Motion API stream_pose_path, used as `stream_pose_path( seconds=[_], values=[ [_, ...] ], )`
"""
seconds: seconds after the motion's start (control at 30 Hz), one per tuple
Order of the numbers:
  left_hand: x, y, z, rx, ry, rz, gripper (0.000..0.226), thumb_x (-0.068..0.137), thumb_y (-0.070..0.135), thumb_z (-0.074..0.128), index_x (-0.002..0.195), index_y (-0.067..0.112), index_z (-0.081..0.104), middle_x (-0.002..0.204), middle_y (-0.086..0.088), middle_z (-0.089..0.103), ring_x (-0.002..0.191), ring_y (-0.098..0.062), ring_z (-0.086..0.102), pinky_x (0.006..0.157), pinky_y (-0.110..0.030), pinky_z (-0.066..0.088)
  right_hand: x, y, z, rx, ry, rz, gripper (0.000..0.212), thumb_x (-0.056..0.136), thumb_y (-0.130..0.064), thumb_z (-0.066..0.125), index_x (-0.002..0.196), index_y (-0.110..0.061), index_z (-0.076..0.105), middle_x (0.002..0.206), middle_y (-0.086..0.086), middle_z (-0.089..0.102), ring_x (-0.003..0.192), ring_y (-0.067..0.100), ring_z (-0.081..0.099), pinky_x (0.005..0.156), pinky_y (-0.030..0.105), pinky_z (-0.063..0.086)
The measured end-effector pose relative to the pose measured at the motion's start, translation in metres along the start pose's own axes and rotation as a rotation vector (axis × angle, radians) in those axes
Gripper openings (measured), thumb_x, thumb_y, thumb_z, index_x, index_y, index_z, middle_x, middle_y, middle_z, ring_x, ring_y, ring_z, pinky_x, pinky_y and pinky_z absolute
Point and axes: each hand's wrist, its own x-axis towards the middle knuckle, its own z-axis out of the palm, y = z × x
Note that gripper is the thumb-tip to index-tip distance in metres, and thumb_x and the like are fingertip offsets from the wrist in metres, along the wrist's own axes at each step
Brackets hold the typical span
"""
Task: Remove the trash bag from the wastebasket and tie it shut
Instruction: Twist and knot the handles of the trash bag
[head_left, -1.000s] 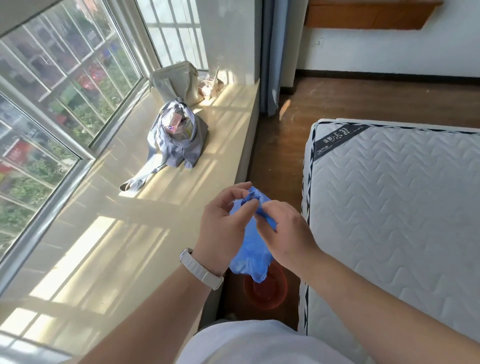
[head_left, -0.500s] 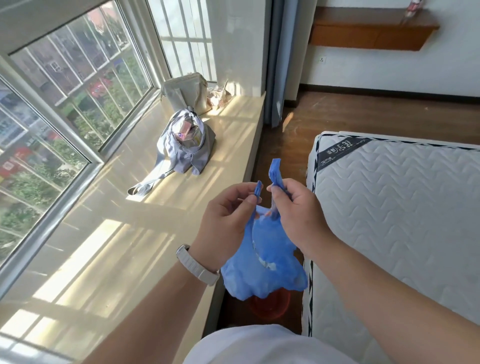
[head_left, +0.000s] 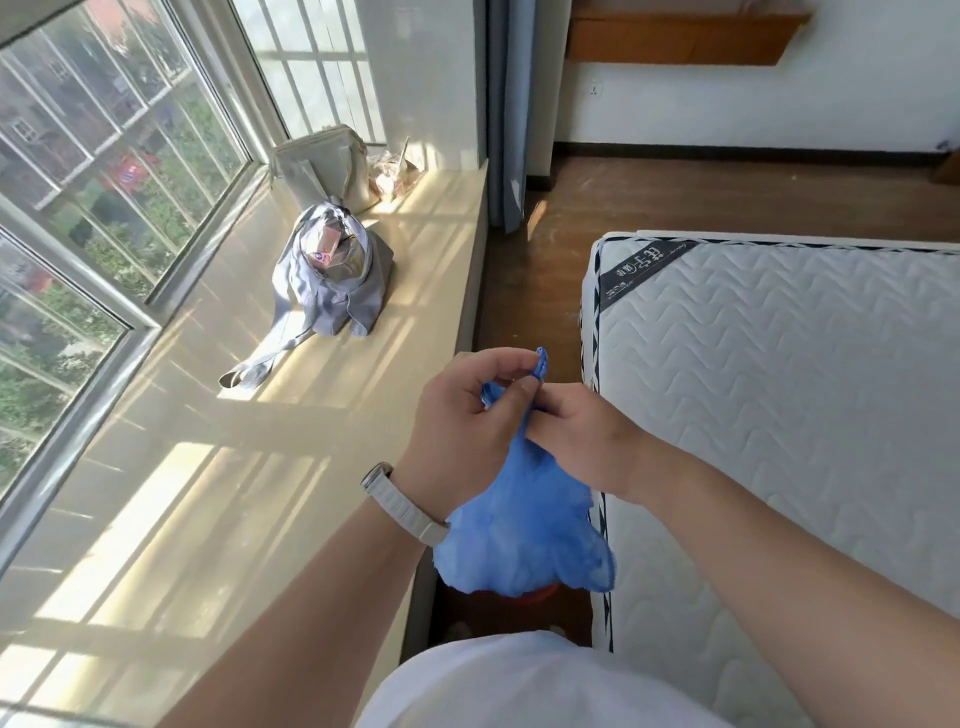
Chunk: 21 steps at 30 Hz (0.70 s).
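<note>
A blue trash bag (head_left: 524, 530) hangs in the air between the window ledge and the mattress, its bulging bottom below my wrists. My left hand (head_left: 462, 421), with a white watch band on the wrist, pinches one blue handle strip that sticks up past its fingertips. My right hand (head_left: 582, 431) grips the bag's neck right beside it, the two hands touching. Under the bag only a sliver of the red wastebasket (head_left: 540, 592) shows on the floor; the rest is hidden.
A wide cream window ledge (head_left: 218, 467) runs along the left, with a grey cloth bag (head_left: 335, 280) holding packets and a beige bag (head_left: 327, 166) behind it. A white quilted mattress (head_left: 789, 395) fills the right. Brown wooden floor (head_left: 530, 291) lies between.
The bag has been lifted higher, off the wastebasket. The two handle strips that stood apart half a second ago are now drawn together between my hands, which have closed in on each other.
</note>
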Motion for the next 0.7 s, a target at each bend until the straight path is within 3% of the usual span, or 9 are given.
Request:
stream_pose_path(
  seconds=[0.07, 0.17, 0.27, 0.33, 0.47, 0.53, 0.7],
  values=[
    [-0.002, 0.0, 0.001, 0.009, -0.017, 0.012, 0.02, 0.083, 0.004, 0.066, 0.09, 0.023, 0.069, 0.081, 0.012, 0.068, 0.077, 0.003, 0.059, 0.071, -0.005, 0.038, -0.005, -0.001, -0.002, 0.138, -0.019, 0.027, 0.025, 0.094, -0.006, 0.042, 0.085, 0.011, 0.057, 0.074, 0.019, 0.051, 0.072, 0.022, 0.043, 0.066, 0.032, 0.038],
    [-0.002, -0.005, 0.001, -0.069, -0.023, -0.043, 0.02, 0.081, 0.002, 0.069, 0.076, 0.021, 0.064, 0.073, 0.008, 0.066, 0.069, 0.0, 0.059, 0.066, -0.011, 0.042, -0.011, 0.001, -0.002, 0.271, -0.083, 0.019, 0.034, 0.089, -0.022, 0.048, 0.08, 0.01, 0.057, 0.074, 0.019, 0.051, 0.073, 0.029, 0.043, 0.072, 0.04, 0.037],
    [-0.002, -0.012, -0.001, -0.171, -0.035, -0.105, 0.015, 0.078, 0.011, 0.073, 0.072, 0.019, 0.061, 0.071, -0.012, 0.068, 0.069, -0.031, 0.064, 0.064, -0.037, 0.052, -0.017, 0.007, 0.002, 0.291, -0.05, 0.015, 0.036, 0.09, -0.026, 0.05, 0.083, 0.008, 0.062, 0.071, 0.019, 0.053, 0.07, 0.029, 0.046, 0.072, 0.041, 0.038],
    [-0.004, -0.015, -0.001, -0.187, -0.072, -0.138, 0.015, 0.079, 0.016, 0.073, 0.071, 0.018, 0.06, 0.072, -0.018, 0.068, 0.069, -0.039, 0.063, 0.064, -0.044, 0.052, -0.02, 0.009, 0.004, 0.283, -0.028, 0.016, 0.039, 0.093, -0.024, 0.049, 0.086, 0.013, 0.059, 0.069, 0.02, 0.053, 0.069, 0.03, 0.045, 0.071, 0.041, 0.039],
    [-0.007, -0.027, -0.002, 0.017, -0.133, -0.139, 0.023, 0.086, 0.023, 0.068, 0.069, 0.017, 0.052, 0.063, -0.009, 0.059, 0.056, -0.012, 0.046, 0.055, -0.027, 0.039, -0.019, 0.014, 0.011, 0.263, 0.01, 0.028, 0.038, 0.095, -0.024, 0.048, 0.084, 0.01, 0.061, 0.062, 0.017, 0.054, 0.065, 0.029, 0.046, 0.069, 0.04, 0.04],
    [-0.009, -0.029, -0.004, 0.109, -0.166, -0.122, 0.02, 0.089, 0.024, 0.062, 0.073, 0.016, 0.053, 0.068, -0.011, 0.06, 0.056, -0.009, 0.043, 0.055, -0.024, 0.038, -0.018, 0.017, 0.016, 0.268, 0.037, 0.041, 0.039, 0.096, -0.026, 0.048, 0.08, 0.007, 0.061, 0.062, 0.017, 0.052, 0.063, 0.028, 0.046, 0.068, 0.04, 0.04],
    [-0.011, -0.031, -0.005, 0.19, -0.247, -0.091, 0.003, 0.09, 0.017, 0.058, 0.09, 0.016, 0.061, 0.079, 0.003, 0.063, 0.065, -0.006, 0.052, 0.065, -0.019, 0.044, -0.013, 0.025, 0.021, 0.229, 0.189, 0.081, 0.039, 0.091, -0.032, 0.053, 0.072, 0.002, 0.056, 0.058, 0.009, 0.053, 0.061, 0.025, 0.046, 0.064, 0.039, 0.039]
  ],
)
